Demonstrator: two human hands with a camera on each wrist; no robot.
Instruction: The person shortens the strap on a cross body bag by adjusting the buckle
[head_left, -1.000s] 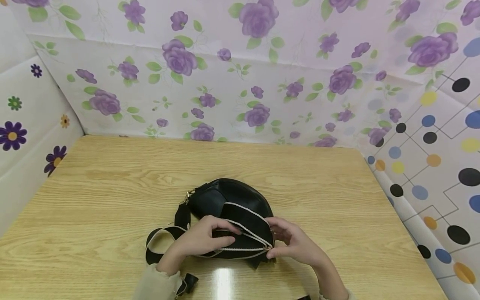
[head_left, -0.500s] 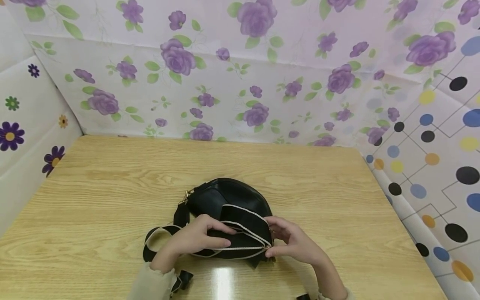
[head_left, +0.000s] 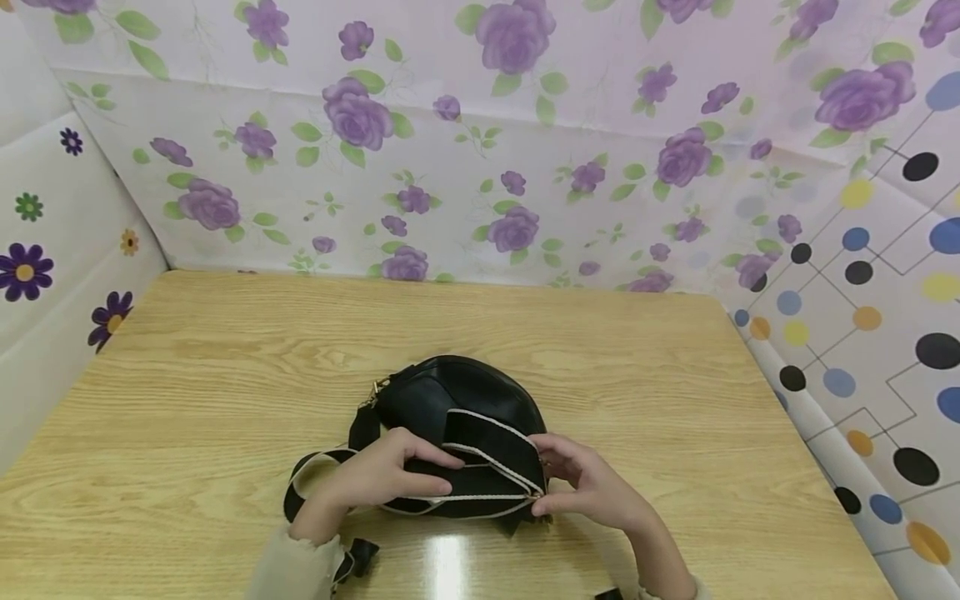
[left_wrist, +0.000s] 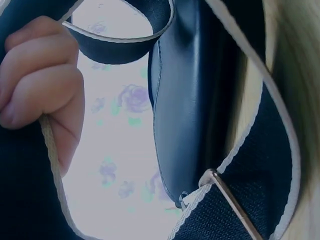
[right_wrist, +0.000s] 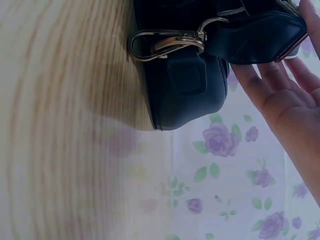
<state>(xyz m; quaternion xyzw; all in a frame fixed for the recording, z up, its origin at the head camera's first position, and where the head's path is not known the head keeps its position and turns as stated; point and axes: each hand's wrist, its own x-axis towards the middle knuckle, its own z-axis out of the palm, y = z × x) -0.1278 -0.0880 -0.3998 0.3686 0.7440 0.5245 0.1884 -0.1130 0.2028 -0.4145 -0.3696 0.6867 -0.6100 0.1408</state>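
Observation:
A black leather-look shoulder bag (head_left: 480, 379) lies on the table before me. Its wide black strap (head_left: 491, 433), edged in white, is folded over the near side. My left hand (head_left: 367, 475) holds the strap left of the middle; in the left wrist view its fingers (left_wrist: 47, 85) curl round the webbing, near a metal slider (left_wrist: 232, 202). At the bag's right end, my right hand (head_left: 592, 487) grips the strap end, thumb in front and fingers behind. The right wrist view shows a gold clasp (right_wrist: 165, 45) on the bag's end, beside that hand.
The wooden table (head_left: 247, 333) reaches back to a flowered cloth wall (head_left: 450, 167). A strap loop (head_left: 296, 492) lies left of the bag. Small black pieces (head_left: 363, 557) sit by the left sleeve, and another (head_left: 609, 594) shows at the front edge.
My left hand has slid a little to the left along the strap, baring more of it between the hands. The right hand and the bag have stayed almost still.

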